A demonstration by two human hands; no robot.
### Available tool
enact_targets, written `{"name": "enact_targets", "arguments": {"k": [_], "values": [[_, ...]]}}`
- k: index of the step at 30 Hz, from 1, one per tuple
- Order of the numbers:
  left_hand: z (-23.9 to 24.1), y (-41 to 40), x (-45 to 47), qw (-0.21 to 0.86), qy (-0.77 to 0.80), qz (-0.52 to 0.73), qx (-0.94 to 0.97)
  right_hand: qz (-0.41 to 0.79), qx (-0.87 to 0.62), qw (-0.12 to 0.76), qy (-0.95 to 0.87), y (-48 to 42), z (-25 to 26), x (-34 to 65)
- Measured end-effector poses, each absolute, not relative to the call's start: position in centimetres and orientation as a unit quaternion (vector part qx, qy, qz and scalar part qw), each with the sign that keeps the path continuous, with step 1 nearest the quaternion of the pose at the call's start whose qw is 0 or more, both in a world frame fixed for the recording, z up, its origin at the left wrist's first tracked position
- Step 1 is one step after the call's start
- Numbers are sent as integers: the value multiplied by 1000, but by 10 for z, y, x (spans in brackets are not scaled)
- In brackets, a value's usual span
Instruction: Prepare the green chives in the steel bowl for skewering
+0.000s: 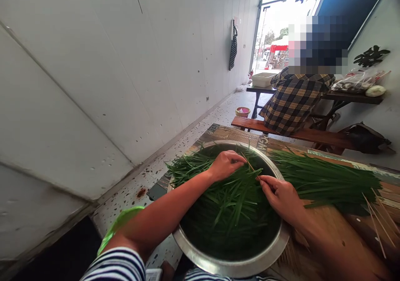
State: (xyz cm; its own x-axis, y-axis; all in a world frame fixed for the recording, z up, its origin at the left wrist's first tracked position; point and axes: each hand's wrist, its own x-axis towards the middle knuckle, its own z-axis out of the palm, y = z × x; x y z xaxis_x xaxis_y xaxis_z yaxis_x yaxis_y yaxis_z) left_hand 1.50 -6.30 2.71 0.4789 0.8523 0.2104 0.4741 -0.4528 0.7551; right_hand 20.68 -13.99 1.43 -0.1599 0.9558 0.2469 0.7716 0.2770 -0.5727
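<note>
Greens [236, 208], long and flat-bladed, lie in a wide metal bowl [231, 267] at the near left corner of the wooden tabletop [234, 135]; some blades hang over the bowl's far left rim. A thin stick [250, 164] slants above them between the two hands, with blades lying against it. The left hand [226, 164] has its grip pinched on the stick's upper end; the right hand [281, 195] has its grip pinched at the lower end, by the bowl's right rim. Whether the right grip also takes in some blades cannot be told. A second pile [331, 177] of long blades lies right of the bowl, along the tabletop's far edge. Loose sticks [374, 225] lie farther right, and a bundle of sticks [289, 256] shows just beside the bowl, toward the near edge. Beyond the far edge a person [292, 99] in a checked shirt sits on a bench [250, 124], back turned.
</note>
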Motion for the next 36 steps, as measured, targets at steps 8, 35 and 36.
{"name": "enact_targets", "arguments": {"k": [8,35,36], "values": [[31,-47,-6,224,534,308,755,138,-591,280,-744,-140,12,208],[15,-34,5,509,522,411,547,140,-594,265,-746,-141,16,204],[15,-34,5,521,515,414,541,141,-594,267,-746,-141,16,203]]}}
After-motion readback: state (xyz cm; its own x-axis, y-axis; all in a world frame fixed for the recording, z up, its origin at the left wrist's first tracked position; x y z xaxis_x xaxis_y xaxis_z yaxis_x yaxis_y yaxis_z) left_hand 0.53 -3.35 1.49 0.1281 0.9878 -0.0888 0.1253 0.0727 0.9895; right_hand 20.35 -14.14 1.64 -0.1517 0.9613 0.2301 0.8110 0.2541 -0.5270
